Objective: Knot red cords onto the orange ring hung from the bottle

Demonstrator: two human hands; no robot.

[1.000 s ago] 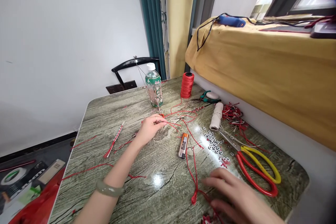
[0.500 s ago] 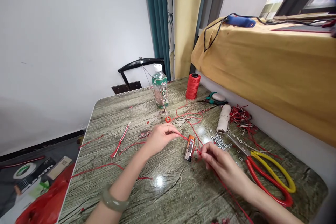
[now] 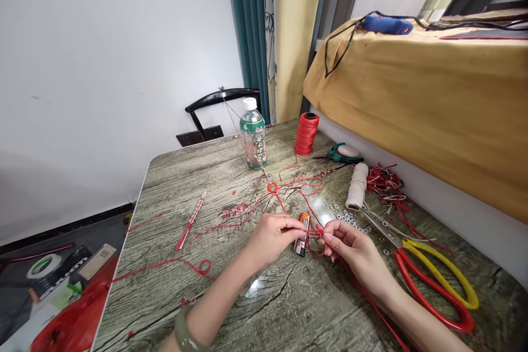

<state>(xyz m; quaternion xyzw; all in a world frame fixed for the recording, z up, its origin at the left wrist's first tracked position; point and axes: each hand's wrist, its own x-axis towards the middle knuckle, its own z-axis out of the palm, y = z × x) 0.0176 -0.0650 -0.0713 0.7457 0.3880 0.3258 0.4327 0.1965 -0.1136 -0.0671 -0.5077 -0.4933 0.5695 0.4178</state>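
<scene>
Red cord strung crosswise between two pinched hands

I have both hands close together in my view over the tabletop, fingertips facing across a narrow gap; the red cord sits in that gap as a small bunch of loops, right of the left hand and against the fingertips of the right hand, so I judge the right to be the nearer one; the strands across the gap run side to side, and that crosswise line is the relation I would steer by; a long tail leaves the right hand and slants past its wrist toward the lower right.

The left has thumb and forefinger brought together on the strands; the right pinches the bunch, its other fingers curled; how many strands each one has, I cannot tell; the lighter lies partly hidden behind the left fingertips, its long axis pointing mostly away from me; small metal rings lie just beyond the right hand, and the scissors lie to its right.
</scene>
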